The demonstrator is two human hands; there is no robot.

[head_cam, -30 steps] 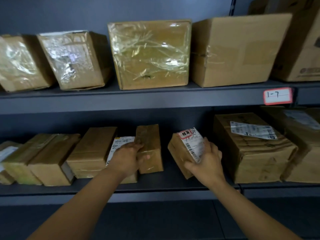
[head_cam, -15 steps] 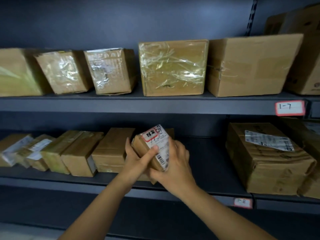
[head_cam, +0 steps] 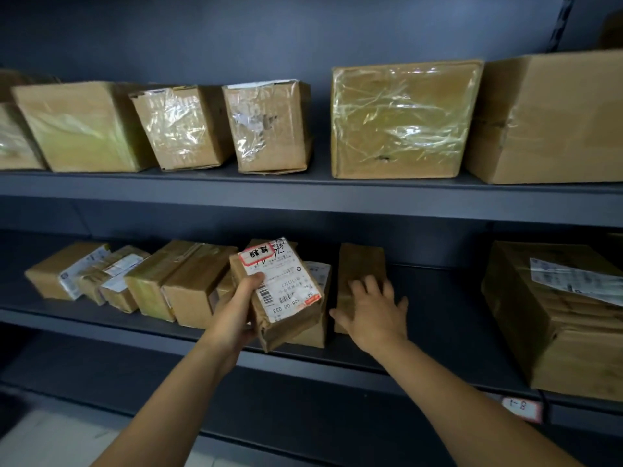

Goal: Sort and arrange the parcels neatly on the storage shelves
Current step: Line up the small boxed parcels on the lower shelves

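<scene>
Left hand [head_cam: 236, 318]: we clamp labelled parcel [head_cam: 283, 298], label readable | right hand [head_cam: 374, 315]: splayed flat on upright parcel [head_cam: 360, 264], presumably making room.

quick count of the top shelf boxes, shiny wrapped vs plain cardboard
shiny-wrapped boxes: 5
plain cardboard box: 1
total: 6, leaving out a brown sliver cut off at the top right edge

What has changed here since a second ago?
The labelled parcel passed from the right hand to the left hand, which now grips it alone in front of the lower shelf. The right hand let go and moved right; its spread fingers now rest on the slim parcel. The other parcels stayed put.
</scene>
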